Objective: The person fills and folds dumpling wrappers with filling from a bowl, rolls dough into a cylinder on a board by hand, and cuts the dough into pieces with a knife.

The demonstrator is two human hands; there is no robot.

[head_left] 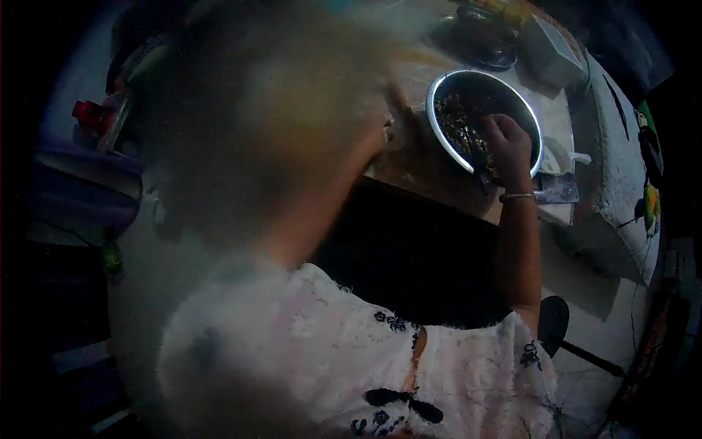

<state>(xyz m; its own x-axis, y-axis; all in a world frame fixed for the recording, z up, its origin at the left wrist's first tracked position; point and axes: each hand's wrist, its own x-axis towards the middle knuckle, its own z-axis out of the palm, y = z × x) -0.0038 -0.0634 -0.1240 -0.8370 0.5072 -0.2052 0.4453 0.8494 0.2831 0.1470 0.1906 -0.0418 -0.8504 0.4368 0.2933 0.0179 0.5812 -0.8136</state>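
A round bowl (pixel 445 143) with a bright metal rim sits on the wooden table at the upper right. Loose brown and yellowish bits (pixel 459 123) lie in it. My right hand (pixel 508 143), with a bangle at the wrist, reaches into the bowl from the right side, fingers curled together; what they hold, if anything, is hidden. My left forearm stretches up toward the table left of the bowl. A large blurred smear covers most of my left hand (pixel 386 132), so its fingers cannot be made out.
Behind the bowl are a dark shiny pot (pixel 475 40) and a white box (pixel 553 53). Papers (pixel 559 192) lie right of the bowl. A red object (pixel 93 115) and purple cloth (pixel 88 183) are at the far left.
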